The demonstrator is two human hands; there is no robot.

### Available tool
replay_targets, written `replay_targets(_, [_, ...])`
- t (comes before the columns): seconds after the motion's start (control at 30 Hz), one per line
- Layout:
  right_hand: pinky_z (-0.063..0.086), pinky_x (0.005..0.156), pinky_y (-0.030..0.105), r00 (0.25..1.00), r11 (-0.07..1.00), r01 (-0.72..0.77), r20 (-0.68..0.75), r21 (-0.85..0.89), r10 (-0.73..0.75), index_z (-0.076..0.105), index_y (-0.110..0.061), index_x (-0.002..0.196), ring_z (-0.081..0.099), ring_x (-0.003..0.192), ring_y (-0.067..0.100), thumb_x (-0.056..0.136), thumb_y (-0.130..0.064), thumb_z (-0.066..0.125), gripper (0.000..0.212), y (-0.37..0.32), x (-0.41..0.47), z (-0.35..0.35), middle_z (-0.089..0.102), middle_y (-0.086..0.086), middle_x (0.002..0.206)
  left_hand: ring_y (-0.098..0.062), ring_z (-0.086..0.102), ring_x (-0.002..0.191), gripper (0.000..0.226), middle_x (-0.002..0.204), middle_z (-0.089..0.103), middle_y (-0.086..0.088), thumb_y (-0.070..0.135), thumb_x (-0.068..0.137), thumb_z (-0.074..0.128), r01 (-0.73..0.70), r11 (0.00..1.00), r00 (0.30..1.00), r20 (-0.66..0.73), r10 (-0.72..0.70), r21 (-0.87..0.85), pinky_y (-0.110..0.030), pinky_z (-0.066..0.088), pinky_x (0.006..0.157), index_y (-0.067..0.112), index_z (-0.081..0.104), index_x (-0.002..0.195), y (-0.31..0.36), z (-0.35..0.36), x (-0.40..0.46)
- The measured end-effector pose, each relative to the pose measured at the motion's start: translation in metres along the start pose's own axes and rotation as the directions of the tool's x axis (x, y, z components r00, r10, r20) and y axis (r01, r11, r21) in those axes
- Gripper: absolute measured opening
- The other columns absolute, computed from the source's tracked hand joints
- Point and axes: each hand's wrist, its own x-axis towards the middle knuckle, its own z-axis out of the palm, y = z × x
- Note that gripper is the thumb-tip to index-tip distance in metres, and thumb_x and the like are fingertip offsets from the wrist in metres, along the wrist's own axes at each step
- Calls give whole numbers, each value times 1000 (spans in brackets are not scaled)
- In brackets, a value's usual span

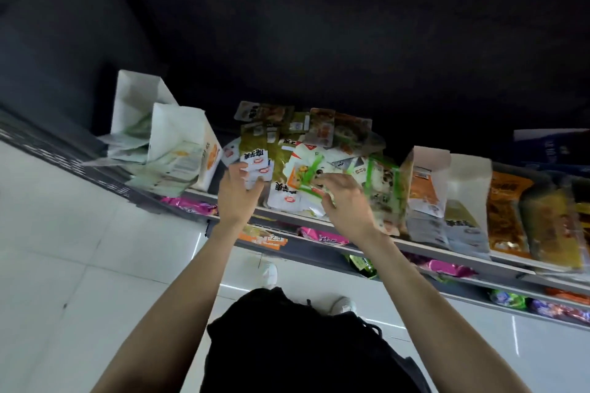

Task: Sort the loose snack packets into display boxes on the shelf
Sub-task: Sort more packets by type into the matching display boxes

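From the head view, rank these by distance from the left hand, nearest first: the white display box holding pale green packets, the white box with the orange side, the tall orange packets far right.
1. White display box holding pale green packets, just left of the left hand.
2. White box with the orange side, right, beyond the right hand.
3. Tall orange packets, far right on the shelf.

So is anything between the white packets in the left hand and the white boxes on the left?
Nothing visible. The left hand holds the white packets just right of the nearer white box, with only open air between them.
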Motion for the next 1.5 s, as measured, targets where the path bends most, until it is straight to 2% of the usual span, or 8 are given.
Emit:
replay_targets(0.2, [9, 117, 50, 936, 899, -161, 225, -407, 270, 26, -35, 145, 1, 143, 36, 94, -26, 49, 57, -17, 37, 55, 9, 2, 157, -33, 40, 128, 66, 139, 42, -16, 28, 81, 68, -181, 966, 956, 262, 130, 182, -39, 39, 102, 8, 38, 137, -30, 8, 44])
replay_targets(0.37, [10, 117, 53, 907, 857, -250, 199, -451, 370, 19, -38, 147, -5, 144, 36, 94, -32, 48, 61, -21, 39, 69, 0, -1, 159, -23, 9, 146, 94, 159, 4, -2, 46, 82, 66, -427, 826, 794, 590, 148, 368, -44, 20, 116, 18, 8, 151, -37, 12, 75])
replay_targets(0.53, [9, 117, 50, 894, 851, -307, 177, -426, 411, 23, -36, 146, -6, 145, 35, 94, -31, 49, 58, -26, 40, 72, 2, -1, 159, -25, 51, 121, 73, 143, 41, -2, 43, 81, 68, -548, 749, 786, 534, 311, 372, -37, 47, 95, 18, 36, 142, -36, 3, 72])
replay_targets(0.83, [10, 117, 47, 895, 855, -317, 168, -410, 413, 29, -33, 145, -1, 144, 35, 92, -28, 52, 57, -27, 43, 70, 9, 1, 157, -20, 65, 99, 36, 114, 67, -2, 29, 91, 60, -595, 736, 738, 582, 341, 323, -31, 53, 84, 21, 58, 127, -31, -21, 62])
replay_targets(1.0, [19, 113, 42, 975, 967, -218, 10, -131, 221, 42, -20, 141, 22, 139, 33, 90, -20, 61, 54, -40, 43, 53, 32, 9, 150, -11, 59, 52, 15, 72, 70, 3, 22, 93, 57, -541, 791, 840, 236, 489, 285, -17, 37, 44, 22, 71, 99, -7, -59, 41])
replay_targets(1.1, [33, 107, 35, 988, 983, -75, -122, 170, 97, 44, -19, 138, 39, 130, 21, 86, -18, 67, 57, -59, 41, 29, 47, 1, 140, -1, 48, 48, 14, 69, 68, 3, 19, 89, 62, -593, 788, 802, 31, 597, 165, -8, 28, 45, 19, 72, 98, 20, -84, 33])
replay_targets(1.27, [46, 80, 11, 984, 865, -107, -70, 490, 161, 46, -32, 131, 61, 95, 0, 84, -25, 70, 52, -80, 41, -20, 67, -9, 106, -3, 61, 63, 20, 84, 71, 5, 28, 88, 65, -499, 851, 820, 229, 525, -163, -26, 51, 53, 23, 69, 107, 72, -96, 25])
replay_targets(1.5, [57, 59, 31, 896, 709, -199, -166, 677, 411, 54, -18, 86, 69, 73, 14, 86, -12, 68, 15, -29, -8, -73, 70, 4, 85, -11, 67, 82, 27, 92, 69, 5, 27, 81, 72, -27, 865, 812, 493, 311, -501, -27, 53, 76, 32, 54, 101, 133, -41, -15])
